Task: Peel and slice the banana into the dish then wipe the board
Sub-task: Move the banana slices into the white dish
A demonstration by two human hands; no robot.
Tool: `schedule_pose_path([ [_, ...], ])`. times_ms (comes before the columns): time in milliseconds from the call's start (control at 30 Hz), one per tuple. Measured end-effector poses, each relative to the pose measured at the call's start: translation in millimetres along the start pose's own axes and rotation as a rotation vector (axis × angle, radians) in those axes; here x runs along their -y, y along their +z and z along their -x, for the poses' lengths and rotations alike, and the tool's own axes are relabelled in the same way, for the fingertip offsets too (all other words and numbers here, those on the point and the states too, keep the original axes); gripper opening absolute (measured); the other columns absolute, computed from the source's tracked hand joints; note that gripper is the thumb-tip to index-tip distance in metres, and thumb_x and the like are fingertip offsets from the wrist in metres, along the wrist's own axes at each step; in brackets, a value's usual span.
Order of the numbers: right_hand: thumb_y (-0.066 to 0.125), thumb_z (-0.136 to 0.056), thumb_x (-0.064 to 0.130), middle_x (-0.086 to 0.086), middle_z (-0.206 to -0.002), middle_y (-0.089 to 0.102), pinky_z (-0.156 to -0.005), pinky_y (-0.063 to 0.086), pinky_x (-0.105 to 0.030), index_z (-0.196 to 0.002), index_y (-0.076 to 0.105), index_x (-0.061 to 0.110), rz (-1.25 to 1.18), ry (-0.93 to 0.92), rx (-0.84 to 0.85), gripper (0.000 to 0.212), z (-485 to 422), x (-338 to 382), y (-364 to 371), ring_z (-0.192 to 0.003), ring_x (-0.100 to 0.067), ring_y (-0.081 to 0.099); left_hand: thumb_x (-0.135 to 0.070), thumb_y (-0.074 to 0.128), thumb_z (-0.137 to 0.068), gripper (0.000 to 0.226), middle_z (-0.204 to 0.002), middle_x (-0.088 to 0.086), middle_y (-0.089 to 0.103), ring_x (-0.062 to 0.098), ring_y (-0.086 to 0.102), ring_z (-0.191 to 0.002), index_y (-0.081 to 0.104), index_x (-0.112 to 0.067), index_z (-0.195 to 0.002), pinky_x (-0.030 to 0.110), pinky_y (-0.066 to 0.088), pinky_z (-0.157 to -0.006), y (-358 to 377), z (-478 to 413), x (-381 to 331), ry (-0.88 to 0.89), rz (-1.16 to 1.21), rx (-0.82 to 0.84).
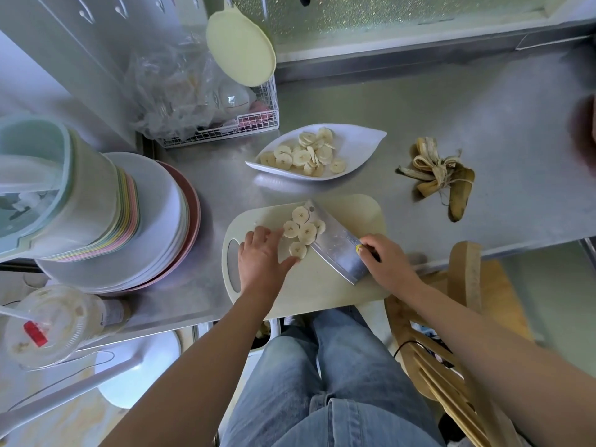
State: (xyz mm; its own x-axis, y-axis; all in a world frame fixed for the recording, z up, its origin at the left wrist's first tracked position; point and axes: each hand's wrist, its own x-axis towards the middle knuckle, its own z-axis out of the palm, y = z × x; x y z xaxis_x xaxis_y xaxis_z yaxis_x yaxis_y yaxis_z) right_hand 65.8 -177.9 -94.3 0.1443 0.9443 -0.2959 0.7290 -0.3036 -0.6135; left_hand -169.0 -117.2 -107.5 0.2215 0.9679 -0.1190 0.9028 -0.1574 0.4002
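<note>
A steel counter (467, 124) fills the upper right of the frame. At centre lies a pale rounded cutting board (351, 217). Above it, a white leaf-shaped dish (358, 140) holds slices. The right hand (387, 258) grasps a steel cleaver (338, 245); the left hand (261, 259), released, touches loose banana slices (301, 230). A brown peel (442, 175) lies right.

The countertop (451, 130) is brushed metal with a dull sheen. The cutting board (348, 285) looks like matt cream plastic, the cleaver (338, 245) polished steel. The leaf-shaped dish (361, 140) is glossy white, perhaps ceramic. The chair (464, 285) is bare wood.
</note>
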Motion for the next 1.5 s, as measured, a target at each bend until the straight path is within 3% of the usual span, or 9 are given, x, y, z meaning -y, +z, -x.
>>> schedule_pose_path([
  [133, 0.051, -0.095, 0.015, -0.01, -0.079, 0.056, -0.069, 0.041, -0.036, -0.089, 0.057, 0.004, -0.02, -0.008, 0.009, 0.014, 0, 3, 1, -0.074, -0.024, 0.051, -0.034, 0.083, -0.069, 0.053, -0.107, 0.007, 0.062, 0.03, 0.053, -0.101, 0.066, -0.015, -0.115, 0.039, 0.04, -0.086, 3, -5, 2, 0.021, 0.042, -0.019],
  [300, 0.049, -0.095, 0.017, -0.001, -0.06, 0.042, -0.057, 0.032, -0.029, -0.079, 0.05, 0.007, -0.061, -0.009, 0.046, 0.02, 1, 4, 0, -0.057, -0.012, 0.037, -0.032, 0.084, -0.067, 0.052, -0.104, 0.006, 0.063, 0.03, 0.055, -0.098, 0.067, -0.015, -0.113, 0.04, 0.042, -0.084, 3, -5, 3, 0.038, 0.055, -0.026],
  [433, 0.051, -0.095, 0.018, -0.013, -0.066, 0.052, -0.06, 0.037, -0.033, -0.086, 0.055, 0.003, -0.07, 0.025, 0.02, 0.019, 3, 2, 1, -0.06, -0.021, 0.044, -0.044, 0.085, -0.062, 0.054, -0.1, 0.005, 0.063, 0.03, 0.055, -0.095, 0.068, -0.017, -0.106, 0.041, 0.043, -0.08, 3, 4, 10, 0.017, 0.01, -0.085],
  [633, 0.052, -0.094, 0.017, -0.01, -0.06, 0.047, -0.052, 0.028, -0.02, -0.079, 0.053, 0.006, -0.101, 0.012, 0.082, 0.018, 3, 2, 2, -0.054, -0.01, 0.035, -0.04, 0.082, -0.067, 0.051, -0.107, 0.005, 0.06, 0.03, 0.051, -0.103, 0.067, -0.02, -0.112, 0.039, 0.04, -0.086, 1, 1, 6, -0.014, 0.032, -0.033],
  [767, 0.052, -0.093, 0.018, 0.002, -0.056, 0.044, -0.053, 0.03, -0.018, -0.078, 0.055, 0.011, -0.126, 0.007, 0.117, 0.016, 6, -1, 1, -0.053, -0.009, 0.038, -0.041, 0.082, -0.068, 0.05, -0.106, 0.007, 0.06, 0.03, 0.051, -0.102, 0.066, -0.017, -0.109, 0.04, 0.041, -0.086, 0, 2, 9, -0.012, 0.036, -0.053],
  [967, 0.054, -0.093, 0.018, 0.005, -0.054, 0.042, -0.054, 0.032, -0.02, -0.075, 0.053, 0.016, -0.205, 0.067, 0.135, 0.018, 5, 2, 2, -0.05, -0.008, 0.039, -0.041, 0.082, -0.069, 0.052, -0.105, 0.007, 0.062, 0.032, 0.053, -0.099, 0.065, -0.013, -0.11, 0.042, 0.043, -0.082, 0, 2, 7, 0.001, 0.024, -0.075],
  [1067, 0.053, -0.094, 0.018, 0.001, -0.057, 0.042, -0.056, 0.034, -0.027, -0.076, 0.052, 0.011, -0.264, 0.094, 0.16, 0.019, 4, 3, -3, -0.049, -0.009, 0.038, -0.039, 0.082, -0.069, 0.05, -0.102, 0.006, 0.063, 0.03, 0.055, -0.096, 0.065, -0.013, -0.108, 0.041, 0.046, -0.079, -3, 1, 4, 0.016, 0.054, -0.091],
  [1233, 0.052, -0.094, 0.018, -0.002, -0.058, 0.043, -0.056, 0.034, -0.026, -0.076, 0.05, 0.005, -0.261, 0.11, 0.187, 0.022, 7, 1, -12, -0.051, -0.012, 0.039, -0.033, 0.08, -0.074, 0.042, -0.103, 0.003, 0.064, 0.027, 0.056, -0.097, 0.066, -0.014, -0.108, 0.038, 0.046, -0.08, -6, -6, -5, 0.057, 0.138, -0.072],
  [1500, 0.049, -0.096, 0.014, -0.006, -0.054, 0.036, -0.04, 0.028, -0.022, -0.075, 0.042, 0.0, -0.511, 0.179, 0.065, 0.026, -10, 16, -50, -0.042, -0.017, 0.034, -0.033, 0.065, -0.088, 0.033, -0.105, 0.007, 0.063, 0.028, 0.058, -0.094, 0.063, -0.01, -0.111, 0.038, 0.049, -0.076, -30, -43, -39, 0.197, 0.193, -0.25],
])
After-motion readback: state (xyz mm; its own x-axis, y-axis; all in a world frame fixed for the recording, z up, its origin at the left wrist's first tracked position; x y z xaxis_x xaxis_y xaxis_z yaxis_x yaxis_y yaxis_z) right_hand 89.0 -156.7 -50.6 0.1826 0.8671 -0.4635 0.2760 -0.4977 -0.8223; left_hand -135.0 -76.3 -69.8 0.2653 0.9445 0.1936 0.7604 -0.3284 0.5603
